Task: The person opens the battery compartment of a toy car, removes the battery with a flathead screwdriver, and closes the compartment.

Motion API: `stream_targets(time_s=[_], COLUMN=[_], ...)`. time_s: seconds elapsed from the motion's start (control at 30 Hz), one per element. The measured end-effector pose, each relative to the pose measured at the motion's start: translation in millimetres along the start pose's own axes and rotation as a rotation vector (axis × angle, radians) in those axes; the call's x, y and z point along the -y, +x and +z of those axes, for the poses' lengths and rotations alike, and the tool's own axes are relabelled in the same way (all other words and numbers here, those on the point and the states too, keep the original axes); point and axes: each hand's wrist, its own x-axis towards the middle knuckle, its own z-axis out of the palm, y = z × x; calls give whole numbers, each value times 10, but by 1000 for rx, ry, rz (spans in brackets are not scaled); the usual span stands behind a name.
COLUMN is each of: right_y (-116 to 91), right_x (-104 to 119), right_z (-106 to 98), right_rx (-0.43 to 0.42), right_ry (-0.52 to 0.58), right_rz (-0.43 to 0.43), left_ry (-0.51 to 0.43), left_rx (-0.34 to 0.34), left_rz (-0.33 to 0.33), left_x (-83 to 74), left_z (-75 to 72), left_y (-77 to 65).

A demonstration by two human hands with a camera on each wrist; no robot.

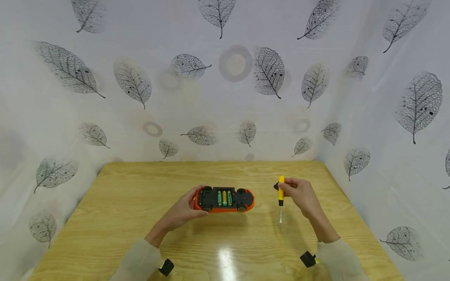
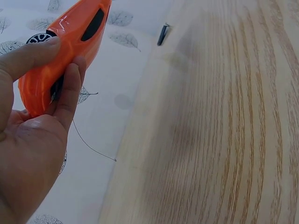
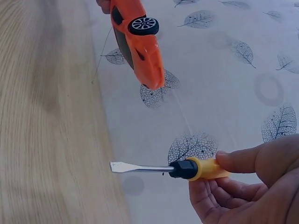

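Note:
My left hand (image 1: 181, 212) grips an orange toy car (image 1: 208, 198) by one end, thumb on one side and fingers on the other. In the head view the car's black underside faces the camera, and several batteries (image 1: 224, 198) lie side by side in its uncovered compartment. To the right, my right hand (image 1: 300, 197) pinches the yellow handle of a screwdriver (image 3: 183, 169) between thumb and fingers. Its flat metal blade points down in the head view, apart from the car. A small black piece (image 1: 276, 186) shows just behind the handle; its kind is unclear.
Both hands are above a wooden table (image 1: 140, 187). White sheeting with a leaf print (image 1: 268, 72) rises behind the table and along its sides. Small black devices (image 1: 308, 259) sit at both wrists, beside light sleeves (image 1: 339, 259).

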Motion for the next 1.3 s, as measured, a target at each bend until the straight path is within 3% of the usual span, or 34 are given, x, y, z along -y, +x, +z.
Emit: stream_targets(time_s=[0.63, 1.1, 1.3], right_y=[30, 156, 218], right_x=[369, 615, 688], right_z=[37, 375, 521], right_rx=[-150, -160, -168], right_ry=[177, 275, 356], right_rz=[-49, -119, -186], left_ry=[-68, -74, -60], left_rx=[58, 68, 67], left_rz=[29, 23, 16], left_x=[7, 6, -1], left_z=[39, 107, 144], left_y=[35, 71, 81])
